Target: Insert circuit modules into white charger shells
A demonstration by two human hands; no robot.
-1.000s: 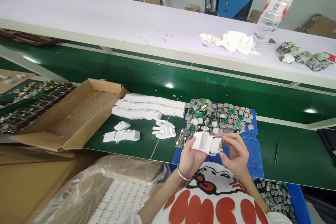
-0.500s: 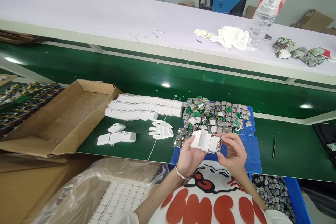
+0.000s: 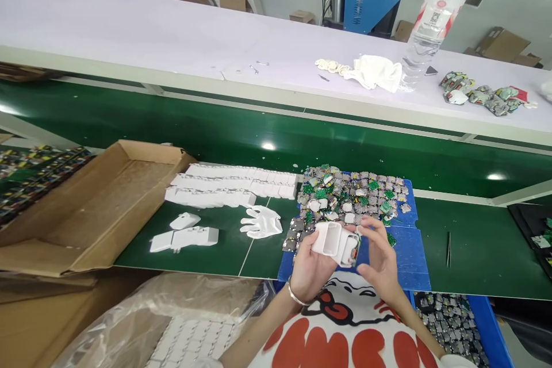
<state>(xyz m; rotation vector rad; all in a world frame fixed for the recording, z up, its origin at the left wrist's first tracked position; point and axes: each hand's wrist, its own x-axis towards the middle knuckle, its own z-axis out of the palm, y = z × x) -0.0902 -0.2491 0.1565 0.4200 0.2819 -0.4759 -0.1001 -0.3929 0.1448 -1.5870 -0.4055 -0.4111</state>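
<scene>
And here it is, the white casing held up over the near edge of the counter, above the blue mat, with the pile of circuit boards at twelve o'clock. The left hand is clamped on it, palm beneath, thumb by the hollow end. The right hand stands at three o'clock, thumb and fingers spread well apart around the far end; whether one fingertip brushes the rim, I can't tell.

The step in hand? It looks like fitting, or checking, the circuit board at the casing's end; the view doesn't settle which. By my reading, the next move calls for a rock-steady left hand and a light fingertip touch from the right, square to the slot.

Now the lie of it: long axis running ten o'clock to four, board end pointing to four, tipped slightly towards the wearer. The open hollow sits at the ten o'clock end, mouth facing up at the camera.
</scene>
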